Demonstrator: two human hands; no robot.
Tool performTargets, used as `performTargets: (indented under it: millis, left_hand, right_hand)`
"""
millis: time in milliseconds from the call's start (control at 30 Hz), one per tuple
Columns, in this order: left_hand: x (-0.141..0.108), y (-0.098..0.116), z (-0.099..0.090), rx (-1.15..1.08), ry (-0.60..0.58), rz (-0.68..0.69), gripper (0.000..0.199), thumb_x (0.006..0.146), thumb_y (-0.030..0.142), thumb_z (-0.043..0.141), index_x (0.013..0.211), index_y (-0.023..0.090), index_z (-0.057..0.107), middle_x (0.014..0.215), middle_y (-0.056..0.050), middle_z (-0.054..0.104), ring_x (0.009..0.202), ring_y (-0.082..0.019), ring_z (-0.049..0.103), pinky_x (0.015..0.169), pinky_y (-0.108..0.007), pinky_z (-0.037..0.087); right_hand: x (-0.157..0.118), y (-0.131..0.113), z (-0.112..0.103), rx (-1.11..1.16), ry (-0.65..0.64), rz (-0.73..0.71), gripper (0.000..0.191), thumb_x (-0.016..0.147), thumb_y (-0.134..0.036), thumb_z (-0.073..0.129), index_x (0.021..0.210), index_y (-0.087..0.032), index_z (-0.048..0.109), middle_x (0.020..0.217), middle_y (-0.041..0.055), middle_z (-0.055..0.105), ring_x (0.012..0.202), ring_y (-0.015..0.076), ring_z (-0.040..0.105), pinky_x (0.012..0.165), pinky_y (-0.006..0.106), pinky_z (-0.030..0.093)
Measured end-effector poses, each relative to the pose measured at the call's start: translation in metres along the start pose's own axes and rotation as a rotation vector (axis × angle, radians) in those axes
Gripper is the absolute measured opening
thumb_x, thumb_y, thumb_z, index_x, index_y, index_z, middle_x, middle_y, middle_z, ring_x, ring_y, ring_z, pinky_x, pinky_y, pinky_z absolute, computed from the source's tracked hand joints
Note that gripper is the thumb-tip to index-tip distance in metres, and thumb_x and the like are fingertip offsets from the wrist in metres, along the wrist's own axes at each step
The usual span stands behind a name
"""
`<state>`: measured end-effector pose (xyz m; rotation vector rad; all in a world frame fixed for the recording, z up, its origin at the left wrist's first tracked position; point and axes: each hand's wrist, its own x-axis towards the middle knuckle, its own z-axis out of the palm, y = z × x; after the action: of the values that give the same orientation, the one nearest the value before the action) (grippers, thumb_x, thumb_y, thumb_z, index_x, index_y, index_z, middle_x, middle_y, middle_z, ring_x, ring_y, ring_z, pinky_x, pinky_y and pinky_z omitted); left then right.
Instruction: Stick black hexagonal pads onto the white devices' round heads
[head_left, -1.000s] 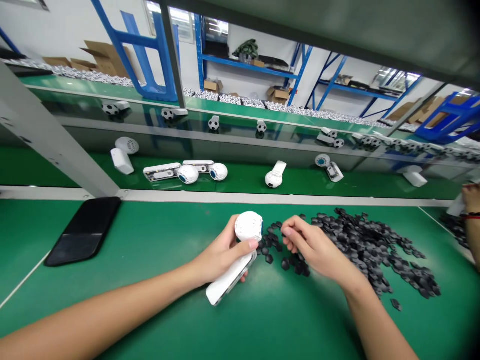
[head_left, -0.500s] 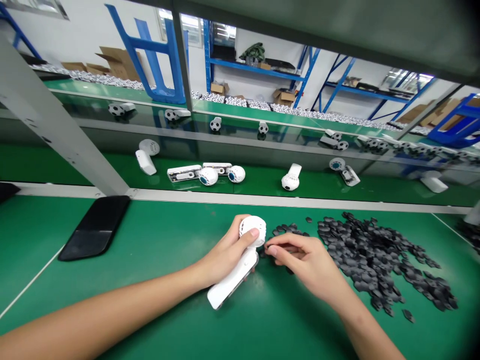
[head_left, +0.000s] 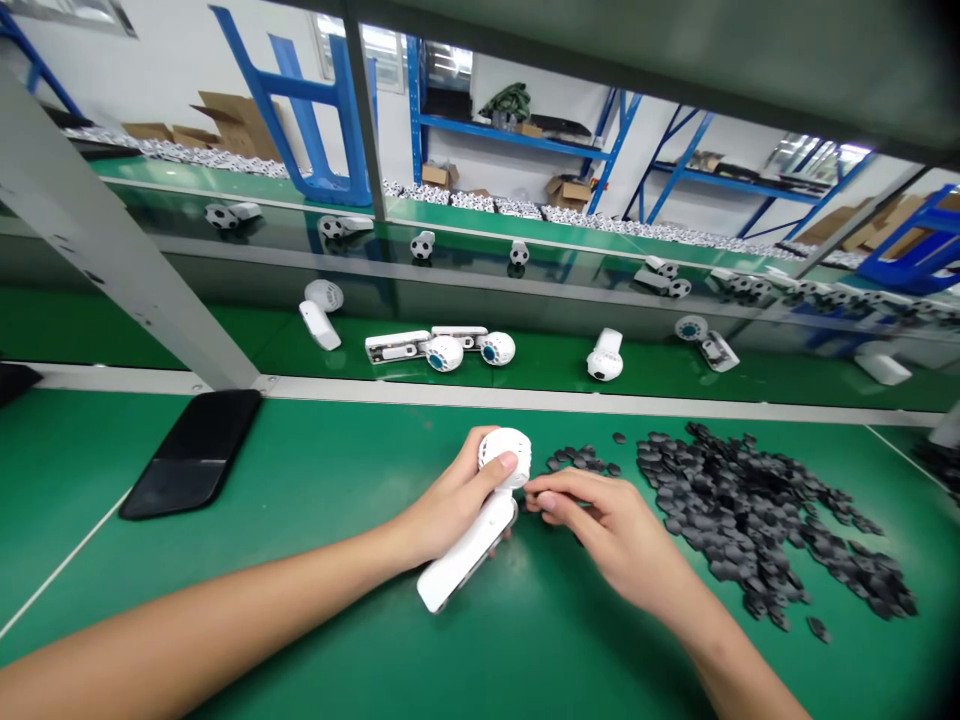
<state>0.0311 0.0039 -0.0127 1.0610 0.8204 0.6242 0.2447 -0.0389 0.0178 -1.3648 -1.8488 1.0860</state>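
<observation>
My left hand (head_left: 454, 510) grips a white device by its long flat handle (head_left: 466, 553), with the thumb lying on its round, vented white ball head (head_left: 506, 458). My right hand (head_left: 600, 525) is pinched at the side of the ball, and a small black hexagonal piece seems held at its fingertips, mostly hidden. A large heap of black hexagonal pieces (head_left: 757, 515) lies to the right of that hand. A smaller scatter of them (head_left: 577, 461) lies just beyond the ball.
A black flat pad (head_left: 191, 455) lies on the green bench mat (head_left: 300, 600) to my left. Beyond a grey metal rail (head_left: 525, 400), a lower green shelf holds white devices (head_left: 604, 355). A glass shelf holds black-patched balls (head_left: 422, 245). A grey upright (head_left: 127, 240) stands at left.
My right hand has moved left from the black pieces to the side of the ball. My left hand has turned the ball. The view has shifted slightly.
</observation>
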Motion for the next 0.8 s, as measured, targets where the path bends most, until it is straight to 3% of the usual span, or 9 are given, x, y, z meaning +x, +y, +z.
performTargets:
  millis: [100, 267, 500, 667, 800]
  left_hand:
    - [0.001, -0.001, 0.0, -0.007, 0.009, -0.003, 0.057, 0.095, 0.068, 0.054, 0.134, 0.029, 0.04, 0.081, -0.002, 0.067, 0.059, -0.02, 0.067, 0.045, -0.029, 0.055]
    - [0.0, -0.001, 0.0, -0.005, -0.012, -0.005, 0.056, 0.096, 0.067, 0.054, 0.133, 0.028, 0.039, 0.079, -0.001, 0.065, 0.058, -0.02, 0.065, 0.043, -0.027, 0.052]
    - [-0.005, 0.005, 0.004, 0.128, -0.012, 0.0, 0.057, 0.097, 0.067, 0.05, 0.135, 0.027, 0.04, 0.082, 0.0, 0.063, 0.065, -0.019, 0.063, 0.054, -0.028, 0.051]
    - [-0.005, 0.008, 0.005, 0.242, 0.01, 0.16, 0.062, 0.088, 0.056, 0.074, 0.13, 0.024, 0.043, 0.098, -0.002, 0.062, 0.085, -0.02, 0.062, 0.074, -0.031, 0.051]
    - [-0.006, 0.01, 0.007, 0.255, 0.006, 0.166, 0.061, 0.084, 0.051, 0.08, 0.124, 0.023, 0.044, 0.1, -0.003, 0.061, 0.086, -0.02, 0.06, 0.073, -0.03, 0.048]
  right_hand:
    - [0.0, -0.001, 0.0, -0.067, 0.048, 0.032, 0.021, 0.1, -0.035, 0.064, 0.109, -0.03, 0.082, 0.095, 0.0018, 0.081, 0.081, 0.0195, 0.074, 0.073, 0.028, 0.058]
    - [0.0, -0.005, -0.001, 0.029, 0.08, 0.122, 0.018, 0.094, -0.039, 0.071, 0.088, -0.024, 0.079, 0.08, 0.0014, 0.08, 0.074, 0.0215, 0.076, 0.067, 0.027, 0.059]
    - [0.006, -0.004, 0.015, -0.05, 0.197, -0.012, 0.013, 0.093, -0.034, 0.071, 0.085, -0.024, 0.075, 0.081, 0.0011, 0.078, 0.069, 0.0187, 0.073, 0.064, 0.026, 0.059]
    - [0.004, -0.001, 0.022, -0.188, 0.257, -0.109, 0.017, 0.097, -0.032, 0.067, 0.082, -0.023, 0.068, 0.078, 0.0018, 0.073, 0.069, 0.0183, 0.069, 0.062, 0.027, 0.054]
    - [0.003, 0.004, 0.02, -0.308, 0.255, -0.116, 0.02, 0.099, -0.032, 0.066, 0.082, -0.023, 0.063, 0.079, 0.0012, 0.073, 0.069, 0.0179, 0.066, 0.062, 0.027, 0.048]
